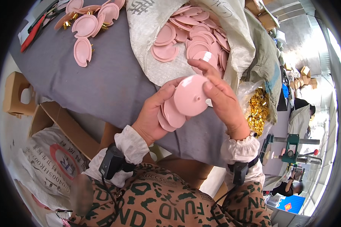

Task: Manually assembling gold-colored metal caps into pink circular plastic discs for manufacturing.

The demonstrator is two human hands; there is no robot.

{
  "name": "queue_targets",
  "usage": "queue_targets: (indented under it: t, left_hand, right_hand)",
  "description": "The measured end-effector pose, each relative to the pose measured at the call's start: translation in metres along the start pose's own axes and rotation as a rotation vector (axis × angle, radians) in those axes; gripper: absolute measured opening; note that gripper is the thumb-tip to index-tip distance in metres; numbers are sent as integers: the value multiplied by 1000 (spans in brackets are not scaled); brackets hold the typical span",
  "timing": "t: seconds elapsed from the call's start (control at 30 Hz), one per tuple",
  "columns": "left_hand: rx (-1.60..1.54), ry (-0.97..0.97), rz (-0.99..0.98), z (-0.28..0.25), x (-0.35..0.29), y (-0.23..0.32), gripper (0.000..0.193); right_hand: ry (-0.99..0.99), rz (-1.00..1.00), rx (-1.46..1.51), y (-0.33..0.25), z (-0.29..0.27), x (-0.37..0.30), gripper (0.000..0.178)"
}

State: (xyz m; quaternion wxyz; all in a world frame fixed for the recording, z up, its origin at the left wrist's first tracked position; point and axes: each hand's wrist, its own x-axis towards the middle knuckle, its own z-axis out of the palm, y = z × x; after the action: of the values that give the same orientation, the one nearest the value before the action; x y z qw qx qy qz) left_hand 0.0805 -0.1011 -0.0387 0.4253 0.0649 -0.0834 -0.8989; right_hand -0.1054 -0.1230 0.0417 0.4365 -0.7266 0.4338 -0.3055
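Observation:
My left hand (149, 117) is closed round a small fanned stack of flat pink plastic discs (172, 113). On top lies another pink disc (187, 96) with a small hole near its lower edge. The thumb of my right hand (225, 100) presses on this top disc's right edge, while its index finger stretches out above. Just beyond my hands, an open white woven sack (142, 49) holds many loose pink discs (199, 38), several with a notch in the rim.
On the grey-covered table (113, 75), notched pink discs (85, 25) with gold fittings lie at the far left, near red-handled pliers (33, 36). Gold metal parts (258, 109) sit in a clear bag at right. A cardboard box (17, 92) and a printed sack (51, 162) stand lower left.

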Motion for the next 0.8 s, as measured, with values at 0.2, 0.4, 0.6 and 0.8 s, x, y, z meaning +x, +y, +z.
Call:
queue_targets:
  t: [0.2, 0.4, 0.6, 0.8]
  left_hand:
    - [-62, -79, -10, 3, -2, 0, 59]
    - [-70, -105, 23, -8, 6, -4, 61]
    - [-66, -45, 60, -1, 3, -3, 56]
    - [153, 76, -36, 16, -9, -26, 60]
  right_hand:
    - [322, 155, -372, 3, 11, 12, 50]
    - [435, 49, -1089, 56, -8, 28, 56]
    - [577, 108, -999, 53, -6, 8, 52]
    - [542, -269, -430, 9, 41, -73, 61]
